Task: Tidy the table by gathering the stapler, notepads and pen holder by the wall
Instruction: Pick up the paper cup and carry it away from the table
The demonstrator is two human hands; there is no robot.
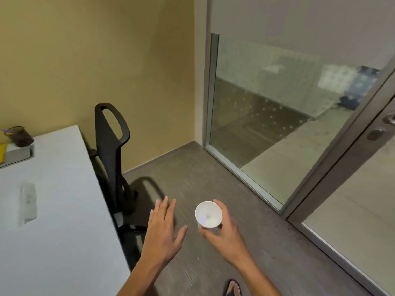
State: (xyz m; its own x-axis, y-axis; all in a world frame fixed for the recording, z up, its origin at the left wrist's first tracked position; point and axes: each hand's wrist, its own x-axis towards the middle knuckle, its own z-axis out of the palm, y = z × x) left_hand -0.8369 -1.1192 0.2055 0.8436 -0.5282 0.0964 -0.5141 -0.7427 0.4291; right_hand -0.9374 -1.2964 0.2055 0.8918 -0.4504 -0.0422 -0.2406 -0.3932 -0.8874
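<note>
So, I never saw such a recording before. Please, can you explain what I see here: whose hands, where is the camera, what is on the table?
The single picture comes from a camera worn on a person's head, looking down. Both bare hands show: the left hand is open and empty, the right hand holds a white paper cup over the floor. At the left stands a white table with a dark pen holder near the wall, on a grey tray. A black chair stands beside it.

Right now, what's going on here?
A person stands beside the white table, right hand holding a white paper cup over the floor, left hand open and empty. The dark pen holder sits at the table's far end by the wall. A black chair is tucked alongside.
</note>
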